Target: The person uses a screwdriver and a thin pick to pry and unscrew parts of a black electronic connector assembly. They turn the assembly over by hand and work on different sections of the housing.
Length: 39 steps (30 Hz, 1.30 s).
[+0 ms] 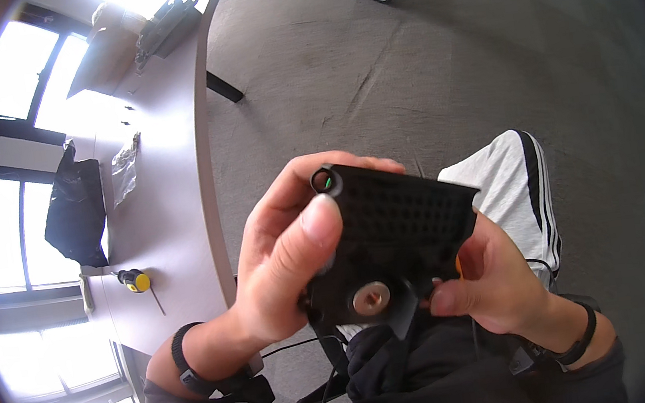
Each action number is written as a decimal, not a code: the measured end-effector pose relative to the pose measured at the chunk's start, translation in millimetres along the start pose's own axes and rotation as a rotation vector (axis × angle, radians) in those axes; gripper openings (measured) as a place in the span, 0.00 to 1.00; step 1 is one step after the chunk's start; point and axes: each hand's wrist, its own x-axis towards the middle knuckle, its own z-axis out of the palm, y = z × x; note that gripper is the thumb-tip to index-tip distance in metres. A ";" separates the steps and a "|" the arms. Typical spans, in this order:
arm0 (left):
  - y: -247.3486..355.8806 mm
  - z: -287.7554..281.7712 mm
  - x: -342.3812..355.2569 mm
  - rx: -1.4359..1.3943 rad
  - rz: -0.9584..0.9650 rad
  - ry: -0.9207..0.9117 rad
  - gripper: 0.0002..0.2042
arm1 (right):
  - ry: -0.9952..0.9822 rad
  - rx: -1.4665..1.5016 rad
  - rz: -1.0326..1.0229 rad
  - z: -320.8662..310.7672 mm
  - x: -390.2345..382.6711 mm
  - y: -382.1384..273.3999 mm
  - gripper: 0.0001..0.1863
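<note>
A black box-shaped device [400, 212] with a perforated side is held up above my lap. It has a round hole with a bit of green inside at its upper left corner, and a round coppery metal disc with a slot [371, 298] on its lower face. My left hand [283, 242] grips its left side, thumb near the corner hole and fingers behind. Around the lower right edge closes my right hand [493, 281], its thumb against a dark angled part. A small orange patch [459, 267] shows beside that hand; what it belongs to is hidden.
On the pale table [167, 180] to the left lie a yellow-and-black screwdriver [136, 281], a black plastic bag [78, 207] and a clear bag [125, 168]. A cardboard box [106, 47] stands at the far end. Thin black cables [296, 343] run near my lap.
</note>
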 end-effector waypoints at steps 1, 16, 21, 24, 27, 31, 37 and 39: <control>5.6 4.2 1.9 0.076 -0.075 0.039 0.32 | 0.015 0.020 -0.039 -4.3 1.0 2.5 0.35; 2.9 -10.0 10.5 0.261 -0.286 0.128 0.17 | 0.249 -0.306 -0.253 -25.2 8.2 -19.5 0.24; 4.3 -9.6 11.1 0.157 -0.305 0.153 0.16 | 0.268 -0.228 -0.177 -21.9 8.4 -22.3 0.24; 4.7 -9.0 10.4 0.139 -0.289 0.161 0.15 | 0.279 -0.209 -0.155 -21.0 6.7 -21.7 0.25; 3.9 -9.9 10.3 0.143 -0.291 0.171 0.15 | 0.298 -0.198 -0.151 -17.9 7.1 -21.4 0.27; 6.7 -8.2 8.9 0.131 -0.294 0.189 0.15 | 0.287 -0.165 -0.144 -16.6 5.0 -21.2 0.29; 8.9 -7.8 9.0 0.109 -0.306 0.193 0.15 | 0.293 -0.169 -0.126 -16.4 3.8 -21.1 0.31; 9.2 -7.6 9.9 0.105 -0.311 0.194 0.15 | 0.293 -0.167 -0.125 -16.6 3.6 -22.2 0.31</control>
